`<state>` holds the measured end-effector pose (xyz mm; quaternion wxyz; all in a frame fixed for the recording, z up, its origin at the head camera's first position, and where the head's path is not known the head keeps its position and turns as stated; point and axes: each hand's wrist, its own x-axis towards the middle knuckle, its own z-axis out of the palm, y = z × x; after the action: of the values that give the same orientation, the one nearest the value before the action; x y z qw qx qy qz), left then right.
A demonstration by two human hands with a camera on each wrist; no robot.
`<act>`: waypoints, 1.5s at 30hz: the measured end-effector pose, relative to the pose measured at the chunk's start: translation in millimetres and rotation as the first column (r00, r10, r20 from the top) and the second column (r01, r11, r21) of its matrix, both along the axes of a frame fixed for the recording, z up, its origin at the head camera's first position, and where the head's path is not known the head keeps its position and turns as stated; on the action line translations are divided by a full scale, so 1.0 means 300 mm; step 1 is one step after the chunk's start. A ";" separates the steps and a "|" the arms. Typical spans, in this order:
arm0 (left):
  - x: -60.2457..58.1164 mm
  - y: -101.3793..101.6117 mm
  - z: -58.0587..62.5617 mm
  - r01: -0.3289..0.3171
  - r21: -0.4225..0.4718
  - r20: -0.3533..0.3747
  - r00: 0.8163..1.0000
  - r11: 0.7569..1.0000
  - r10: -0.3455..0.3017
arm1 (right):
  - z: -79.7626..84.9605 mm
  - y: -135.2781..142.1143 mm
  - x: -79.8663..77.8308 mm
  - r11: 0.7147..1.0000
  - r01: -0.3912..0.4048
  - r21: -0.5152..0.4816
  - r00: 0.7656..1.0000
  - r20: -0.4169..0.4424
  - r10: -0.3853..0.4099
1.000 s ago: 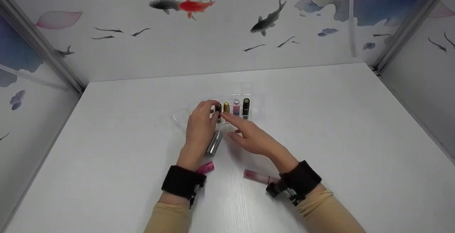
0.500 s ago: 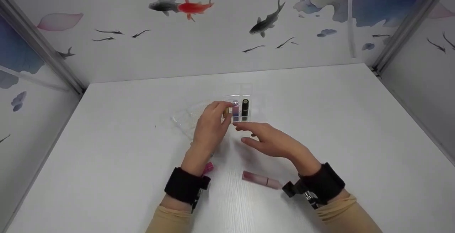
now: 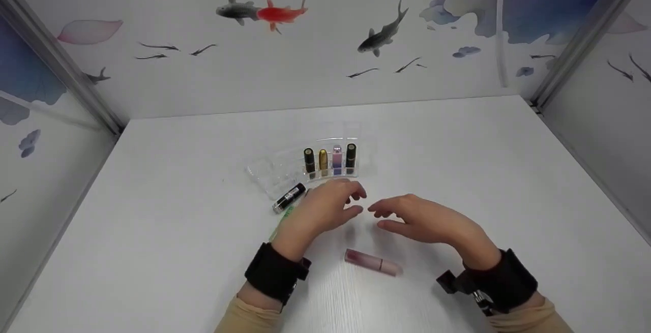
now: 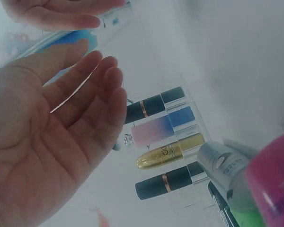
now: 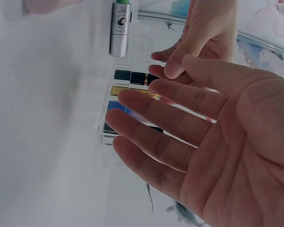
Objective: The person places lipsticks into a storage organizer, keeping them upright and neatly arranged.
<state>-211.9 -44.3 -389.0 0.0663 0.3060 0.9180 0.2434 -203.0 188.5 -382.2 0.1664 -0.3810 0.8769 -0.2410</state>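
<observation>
My left hand (image 3: 325,208) hovers over the table just in front of a clear lipstick holder (image 3: 351,173), fingers loosely bent, holding nothing. To its right my right hand (image 3: 427,221) is also held up with nothing in it; its fingers look nearly straight in the right wrist view. In the holder's right part stand a black lipstick (image 3: 309,160), a gold lipstick (image 3: 323,161), a pink-and-blue lipstick (image 3: 337,159) and another black one (image 3: 351,156). A dusky pink lip gloss tube (image 3: 371,263) lies nearer the person.
Left of the left hand lie a black tube (image 3: 289,198) and a green item (image 3: 283,220), partly hidden. The left wrist view shows a silver tube (image 4: 222,165) and a bright pink tube (image 4: 274,184). A printed wall (image 3: 325,84) closes the table's back.
My left hand has left the lipsticks in the holder and come back toward the person and right. My right hand has drawn back to the right, away from the holder.
</observation>
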 end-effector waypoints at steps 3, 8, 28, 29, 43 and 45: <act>0.018 0.010 -0.004 0.027 -0.113 0.139 0.990 0.993 -0.011 | 0.004 0.001 0.011 0.998 -0.016 0.053 1.000 0.005 0.015; 0.041 0.025 -0.007 0.062 -0.238 0.269 0.963 0.969 0.004 | 0.000 -0.015 0.023 0.991 -0.022 0.134 0.998 0.066 0.013; 0.032 0.033 -0.031 0.051 -0.231 0.262 0.965 0.972 0.012 | -0.058 -0.061 0.029 0.994 -0.070 0.086 0.997 0.036 0.067; 0.030 0.031 -0.032 0.044 -0.230 0.256 0.967 0.972 0.017 | -0.062 -0.062 0.028 0.994 -0.070 0.080 0.997 0.032 0.068; 0.008 -0.002 -0.016 0.033 -0.149 0.208 0.978 0.988 -0.002 | -0.093 -0.064 0.003 0.998 -0.048 -0.036 0.986 -0.161 0.042; 0.004 -0.005 -0.014 0.031 -0.089 0.197 0.980 0.996 -0.013 | -0.096 -0.065 -0.006 0.995 -0.037 -0.088 0.981 -0.193 0.020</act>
<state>-210.6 -45.7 -393.3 0.1729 0.2874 0.9137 0.2293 -204.9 169.0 -411.1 0.0672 -0.4223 0.8714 -0.2406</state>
